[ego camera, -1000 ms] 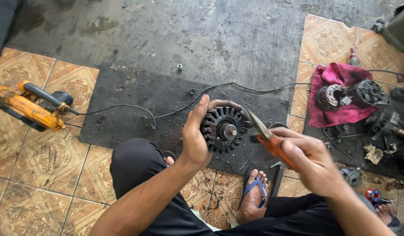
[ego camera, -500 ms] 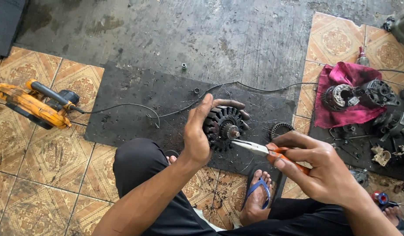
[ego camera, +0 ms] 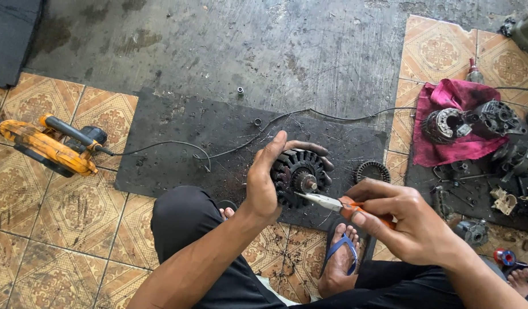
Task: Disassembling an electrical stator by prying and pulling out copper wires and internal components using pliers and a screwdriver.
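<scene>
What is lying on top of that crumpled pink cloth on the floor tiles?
On the crumpled pink cloth sit a round ring-shaped motor part and a dark grey metal housing. Whatever is beneath them, and the tile under the cloth, is covered.

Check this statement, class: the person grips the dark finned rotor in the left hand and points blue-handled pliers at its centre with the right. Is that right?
Not quite. The head view shows the pliers have orange handles, not blue. The rest holds: the left hand grips the dark finned rotor, and the right hand points the pliers at its centre.
</scene>
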